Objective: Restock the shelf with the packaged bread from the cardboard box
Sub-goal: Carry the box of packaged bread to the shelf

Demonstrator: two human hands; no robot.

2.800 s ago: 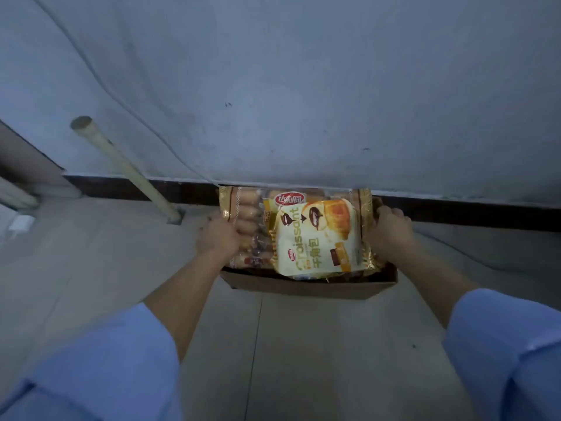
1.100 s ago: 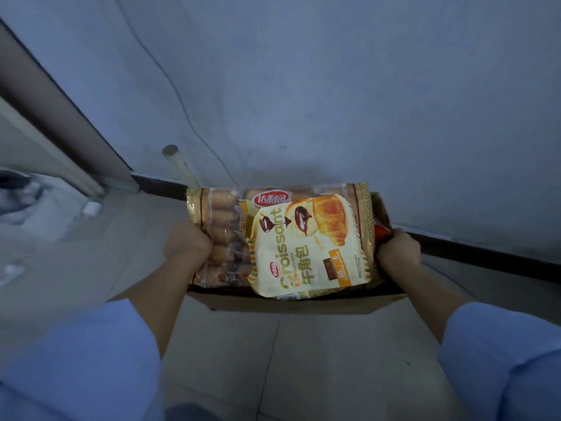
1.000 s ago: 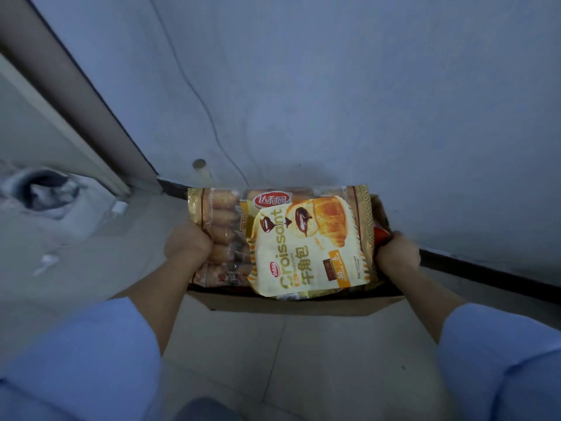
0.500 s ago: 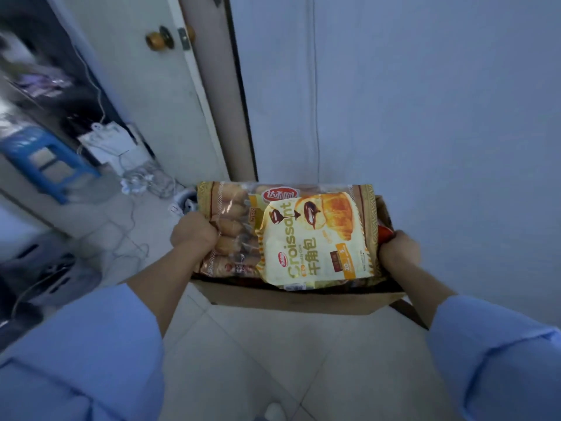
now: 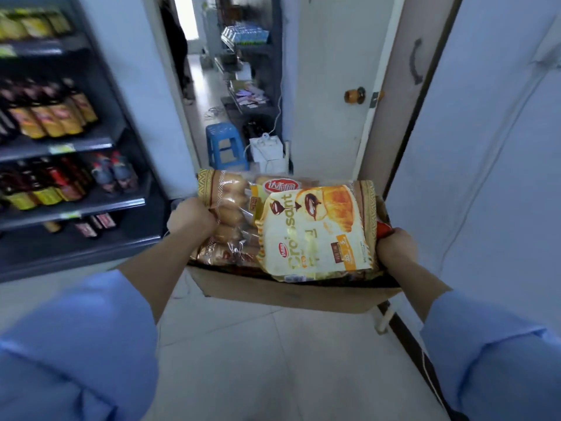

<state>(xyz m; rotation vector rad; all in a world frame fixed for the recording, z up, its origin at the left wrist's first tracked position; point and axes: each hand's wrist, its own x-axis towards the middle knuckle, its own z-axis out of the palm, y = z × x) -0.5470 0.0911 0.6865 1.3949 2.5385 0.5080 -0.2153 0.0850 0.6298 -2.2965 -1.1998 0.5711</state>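
Head view: I'm carrying the cardboard box [image 5: 291, 294], left hand [image 5: 191, 220] and right hand [image 5: 396, 247] gripping its sides; wall giving way to shelf [image 5: 76, 147], doorway; croissant bag [image 5: 312, 235] on top.

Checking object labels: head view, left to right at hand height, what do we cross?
Shelf of bottles → left hand → clear bag of bread rolls → croissant bag → right hand → wall. Both hands grip the cardboard box by its ends.
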